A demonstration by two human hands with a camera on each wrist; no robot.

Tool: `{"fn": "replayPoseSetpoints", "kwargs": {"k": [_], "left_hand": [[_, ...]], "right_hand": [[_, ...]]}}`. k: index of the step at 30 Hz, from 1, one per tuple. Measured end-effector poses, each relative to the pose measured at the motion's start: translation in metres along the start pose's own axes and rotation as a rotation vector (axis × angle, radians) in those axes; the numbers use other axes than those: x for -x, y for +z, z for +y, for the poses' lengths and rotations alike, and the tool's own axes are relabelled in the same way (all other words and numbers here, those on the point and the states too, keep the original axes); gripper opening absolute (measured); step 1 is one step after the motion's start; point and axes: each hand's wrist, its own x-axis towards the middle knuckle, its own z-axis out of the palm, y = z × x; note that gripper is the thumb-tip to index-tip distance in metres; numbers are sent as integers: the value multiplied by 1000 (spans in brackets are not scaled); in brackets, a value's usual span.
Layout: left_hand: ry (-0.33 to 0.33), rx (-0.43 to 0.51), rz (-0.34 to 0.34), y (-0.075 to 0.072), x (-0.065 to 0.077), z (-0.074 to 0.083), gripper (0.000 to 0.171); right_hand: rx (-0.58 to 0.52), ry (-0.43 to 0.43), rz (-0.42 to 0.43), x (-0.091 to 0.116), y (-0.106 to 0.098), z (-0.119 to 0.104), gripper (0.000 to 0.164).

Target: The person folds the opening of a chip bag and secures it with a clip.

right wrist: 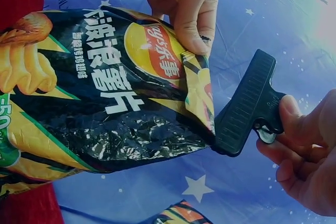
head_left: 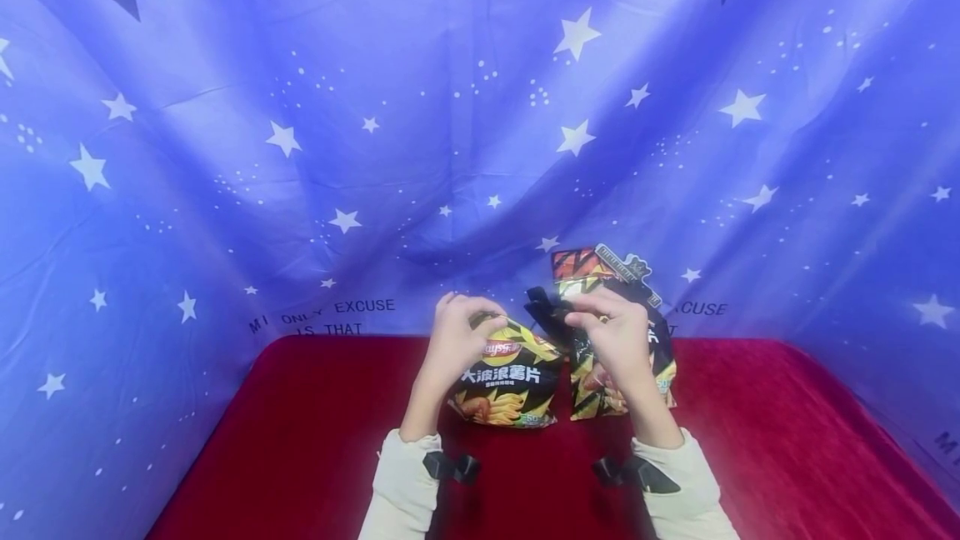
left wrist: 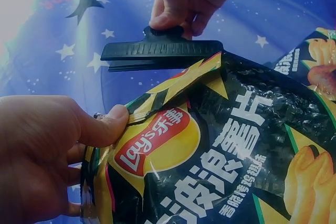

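A black and yellow Lay's potato chip bag (head_left: 510,377) stands on the red cloth, its top edge folded over. My left hand (head_left: 461,332) pinches the fold at the left corner between thumb and fingers. In the left wrist view, the thumb (left wrist: 113,121) presses on the folded strip. My right hand (head_left: 618,336) pinches the handles of a black bag clip (right wrist: 249,106). One end of the clip reaches the right corner of the fold, while most of its length stands beyond the bag's edge. Its two long jaws are slightly parted in the left wrist view.
A second chip bag (head_left: 588,394) stands to the right, partly behind my right hand. An ornate grey clip (head_left: 630,269) shows at its top. Red velvet cloth (head_left: 315,432) covers the table. Behind it hangs a blue curtain (head_left: 450,148) with white stars.
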Motion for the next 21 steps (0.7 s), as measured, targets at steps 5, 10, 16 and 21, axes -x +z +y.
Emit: {"fn": "replayPoseSetpoints", "kwargs": {"k": [5, 10, 16, 21], "left_hand": [[0, 1, -1, -1, 0, 0, 7], [-4, 2, -4, -1, 0, 0, 7], [-1, 1, -3, -2, 0, 0, 6], [-3, 7, -6, -2, 0, 1, 7]], "right_hand": [[-15, 17, 34, 2, -1, -8, 26], [-38, 45, 29, 4, 1, -12, 25], [12, -19, 58, 8, 8, -11, 25], [30, -41, 43, 10, 13, -8, 25]]}}
